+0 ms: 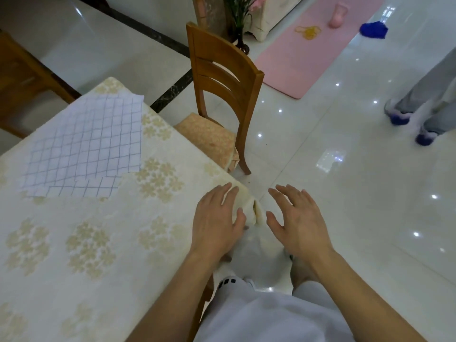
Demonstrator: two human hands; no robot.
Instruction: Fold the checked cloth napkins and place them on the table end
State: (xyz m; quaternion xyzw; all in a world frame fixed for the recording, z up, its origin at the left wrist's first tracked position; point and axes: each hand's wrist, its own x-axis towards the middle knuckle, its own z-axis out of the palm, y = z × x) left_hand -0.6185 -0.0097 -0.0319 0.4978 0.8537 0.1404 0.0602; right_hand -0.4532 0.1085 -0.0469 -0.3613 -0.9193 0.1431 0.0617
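A white napkin with a thin blue check (91, 139) lies flat on the table (86, 243), toward its far left part; a second checked piece (103, 186) peeks out under its near edge. The table wears a cream cloth with gold flowers. My left hand (217, 218) rests with straight fingers on the table's near right corner, well to the right of the napkins. Beside that corner, over the floor, my right hand (298, 223) hovers with fingers spread and holds nothing.
A wooden chair (222, 77) with an orange cushion stands at the table's right side. A person's legs in blue shoes (419, 114) stand on the glossy white floor at right. A pink mat (311, 45) lies farther back. Another wooden chair (22, 77) is at far left.
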